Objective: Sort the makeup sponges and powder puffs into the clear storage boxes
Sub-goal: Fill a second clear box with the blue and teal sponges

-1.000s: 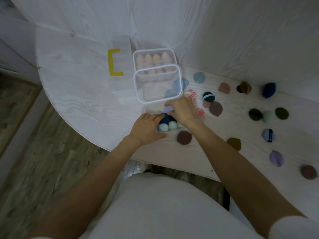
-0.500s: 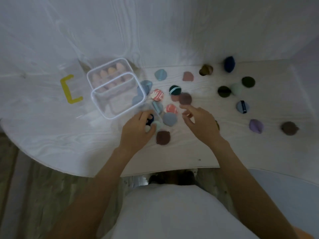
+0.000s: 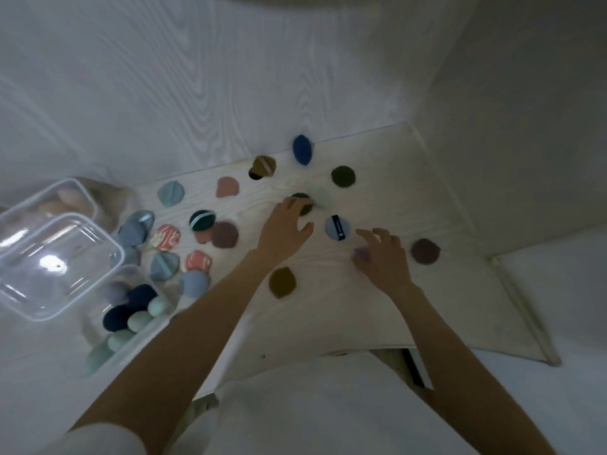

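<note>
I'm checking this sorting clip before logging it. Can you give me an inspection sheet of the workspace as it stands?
Surface: pale wood-grain table, loose puffs spread over it.
Job's things: clear storage boxes at left; the near box holds navy and mint sponges; the far box holds peach ones. Round powder puffs include a blue one, a mustard one and a brown one.
Clutter: nothing seen.
Hands: left hand reaches onto a dark green puff; right hand is over a lilac puff; grip unclear.
Cables: nothing seen.
Surroundings: white wood-grain wall panels.
</note>
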